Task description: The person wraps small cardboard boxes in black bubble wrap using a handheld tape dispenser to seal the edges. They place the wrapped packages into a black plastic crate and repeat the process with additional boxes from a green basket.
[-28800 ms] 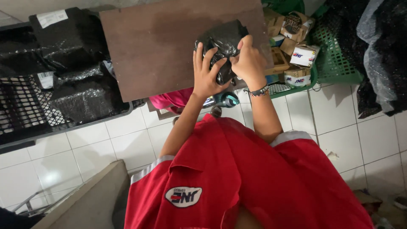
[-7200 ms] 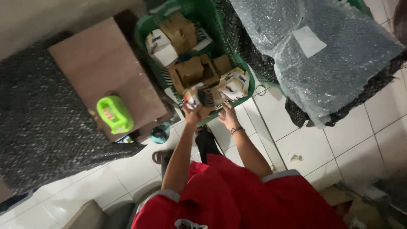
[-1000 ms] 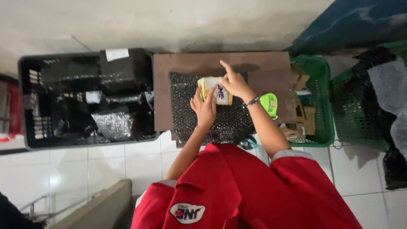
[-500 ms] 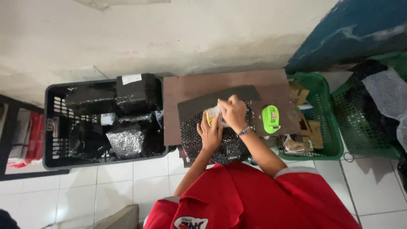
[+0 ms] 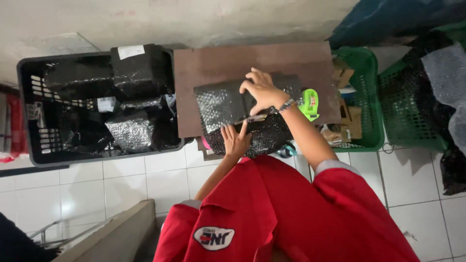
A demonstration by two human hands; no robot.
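While left hand (image 5: 236,140) pinning black bubble wrap (image 5: 228,104) flat on worktop (image 5: 213,63), right hand (image 5: 261,90) gripping, folding flap over; hands apart.

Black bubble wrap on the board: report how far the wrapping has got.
Done: several black-wrapped parcels already lie in the black crate. In hand: the right hand folds the black bubble wrap over an item, and the left hand presses its near edge. Left: no tape on this fold; the green tape dispenser lies beside it, and boxes remain in the green basket.

Item under black bubble wrap (image 5: 228,104) hidden.
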